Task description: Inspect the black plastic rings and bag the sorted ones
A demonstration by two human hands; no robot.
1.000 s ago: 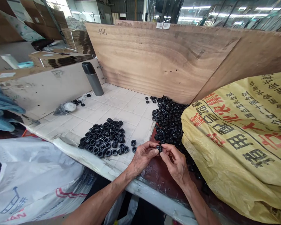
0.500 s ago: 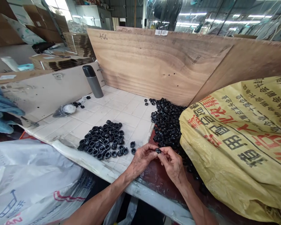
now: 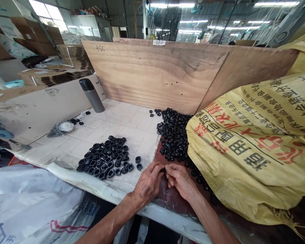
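Note:
Over the dark red part of the bench, my left hand [image 3: 147, 183] is closed on a small black plastic ring [image 3: 163, 170], mostly hidden by the fingers. My right hand [image 3: 181, 181] meets it there, thumb and fingertips pinched at the same ring. Left of my hands, a spread group of black plastic rings [image 3: 105, 159] lies on the white tiled-pattern surface. Two single rings [image 3: 138, 163] sit apart, close to my left hand. Beyond my right hand, a larger heap of black rings [image 3: 174, 134] rests against the yellow sack.
A bulging yellow sack [image 3: 244, 152] takes up the right side. Behind stands a wooden board [image 3: 152, 74]. A grey flask [image 3: 93, 96] and a small plastic bag [image 3: 61, 128] are at the back left. White sacking [image 3: 27, 203] hangs at the front left.
My fingers have closed further around the ring, which now shows less. The view has shifted slightly, so the bench and piles appear lower and more to the left.

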